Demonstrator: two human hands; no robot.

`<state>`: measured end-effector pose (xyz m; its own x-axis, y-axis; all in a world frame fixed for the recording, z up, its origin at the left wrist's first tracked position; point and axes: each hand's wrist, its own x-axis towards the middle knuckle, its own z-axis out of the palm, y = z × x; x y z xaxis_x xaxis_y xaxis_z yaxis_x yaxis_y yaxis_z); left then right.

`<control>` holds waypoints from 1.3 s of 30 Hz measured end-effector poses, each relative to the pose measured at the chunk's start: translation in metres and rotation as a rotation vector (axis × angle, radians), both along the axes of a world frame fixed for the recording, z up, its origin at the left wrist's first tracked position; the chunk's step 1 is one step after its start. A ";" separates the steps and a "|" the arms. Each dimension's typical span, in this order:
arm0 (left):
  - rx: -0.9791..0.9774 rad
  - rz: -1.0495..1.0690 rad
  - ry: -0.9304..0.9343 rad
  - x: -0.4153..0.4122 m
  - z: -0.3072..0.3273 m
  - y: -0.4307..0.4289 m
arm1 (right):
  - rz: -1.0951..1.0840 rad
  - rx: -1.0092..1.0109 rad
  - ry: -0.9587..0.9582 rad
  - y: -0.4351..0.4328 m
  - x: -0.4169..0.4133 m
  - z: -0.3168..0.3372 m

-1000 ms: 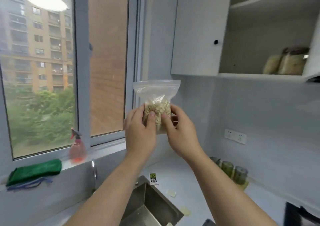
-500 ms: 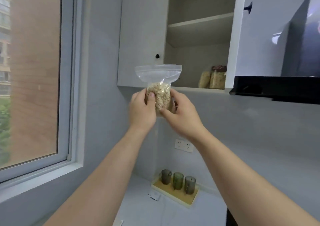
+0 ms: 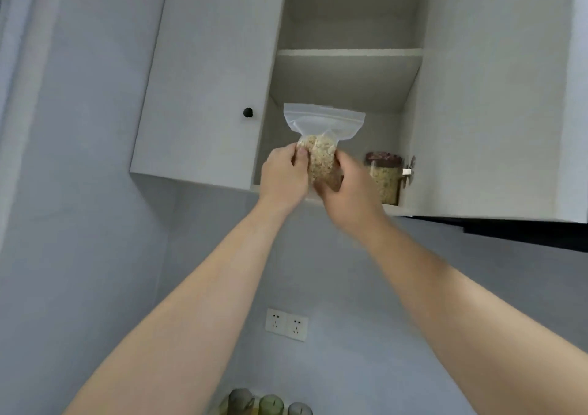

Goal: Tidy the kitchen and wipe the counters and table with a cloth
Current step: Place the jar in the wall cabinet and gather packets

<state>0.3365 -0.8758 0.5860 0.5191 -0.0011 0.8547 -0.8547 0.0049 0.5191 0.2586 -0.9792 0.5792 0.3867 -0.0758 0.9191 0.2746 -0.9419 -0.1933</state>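
Both hands, left hand point(image 3: 283, 172) and right hand point(image 3: 345, 185), clamp a clear zip-seal plastic bag of pale grain point(image 3: 321, 147) at the open white wall cupboard point(image 3: 210, 74), lower shelf directly behind. Stowing is nearly complete; wiping appears outstanding.

You are looking up at a white wall cupboard point(image 3: 203, 74) on a pale blue-grey wall point(image 3: 79, 223). Its left door is shut, with a black knob point(image 3: 248, 112); the bay to the right of that door stands open, showing a shelf point(image 3: 348, 52) inside. Below the cupboard sits a double socket point(image 3: 287, 324). Far left of the cupboard runs what may be a window frame point(image 3: 19, 48).
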 end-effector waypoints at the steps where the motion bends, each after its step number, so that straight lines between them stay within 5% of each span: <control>1: -0.011 -0.010 -0.018 0.014 0.008 -0.007 | -0.021 -0.002 -0.016 -0.006 0.014 0.007; 9: -0.094 -0.087 0.073 0.112 0.056 -0.077 | -0.150 0.024 -0.049 -0.065 0.109 0.048; 15: 0.030 -0.041 0.100 0.162 0.068 -0.118 | -0.278 0.018 -0.003 -0.103 0.148 0.055; 31: 0.361 -0.036 0.257 0.195 0.071 -0.160 | -0.353 -0.046 0.172 -0.130 0.176 0.050; 39: 0.297 0.015 0.218 0.185 0.073 -0.159 | -0.368 0.006 0.113 -0.130 0.168 0.048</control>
<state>0.5211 -1.0350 0.6586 0.6911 -0.2236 0.6873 -0.7224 -0.1853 0.6662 0.4267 -1.1087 0.6271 0.4317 -0.2336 0.8712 -0.1048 -0.9723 -0.2088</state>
